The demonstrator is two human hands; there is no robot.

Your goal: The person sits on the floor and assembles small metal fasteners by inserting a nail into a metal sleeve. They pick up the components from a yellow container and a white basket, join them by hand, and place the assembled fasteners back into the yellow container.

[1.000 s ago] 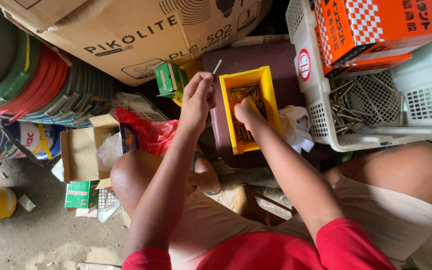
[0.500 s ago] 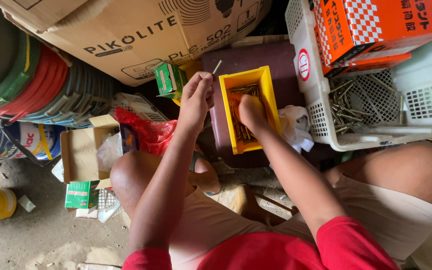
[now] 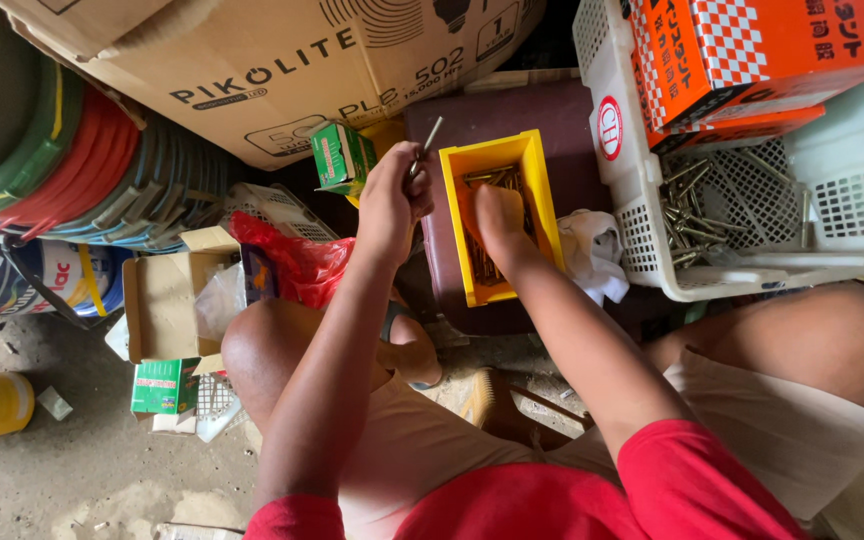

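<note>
Left hand: the left hand (image 3: pixel 392 200) is raised just left of the yellow bin (image 3: pixel 500 215), its grip pinching a long nail (image 3: pixel 428 140) that sticks up toward 1 o'clock.
Right hand: the right hand (image 3: pixel 497 215) is down inside the bin, resting on the nails; whether its grip is pressed together or spread cannot be told.
Bin: it sits on a maroon box (image 3: pixel 512 115), long axis running 12 to 6 o'clock.
At 3 o'clock: a white cloth (image 3: pixel 592 260) just beside the bin, then a white basket (image 3: pixel 642 210) holding loose nails (image 3: pixel 692 205) and orange boxes (image 3: pixel 752 50).
At 12 o'clock: a large cardboard carton (image 3: pixel 252 70) overhangs close.
At 9 o'clock: a small green box (image 3: pixel 340 158), a red bag (image 3: pixel 297 265), an open cardboard box (image 3: pixel 162 305).
Room: tight on every side; bare floor (image 3: pixel 82 480) only at 7 o'clock, beside the knee.
</note>
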